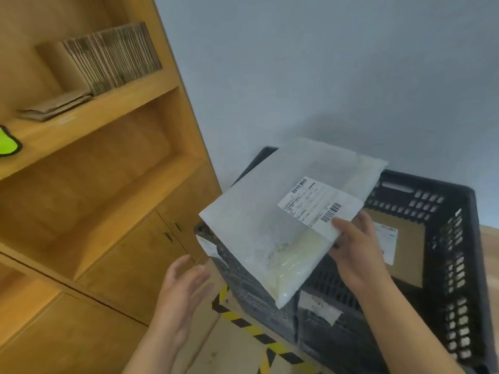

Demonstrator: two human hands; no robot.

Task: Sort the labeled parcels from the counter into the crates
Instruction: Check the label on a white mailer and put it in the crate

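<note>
My right hand grips a flat white plastic parcel by its lower right edge, thumb resting on its barcode label. The parcel hangs tilted over the near left corner of a black slatted crate. Inside the crate lies a brown cardboard parcel with a white label, partly hidden by my hand. My left hand hovers below and to the left of the parcel, fingers spread, touching nothing.
A wooden shelf unit with cabinet doors fills the left; flattened cardboard boxes stand on its upper shelf. Yellow-black hazard tape runs along the floor by the crate. A grey wall stands behind.
</note>
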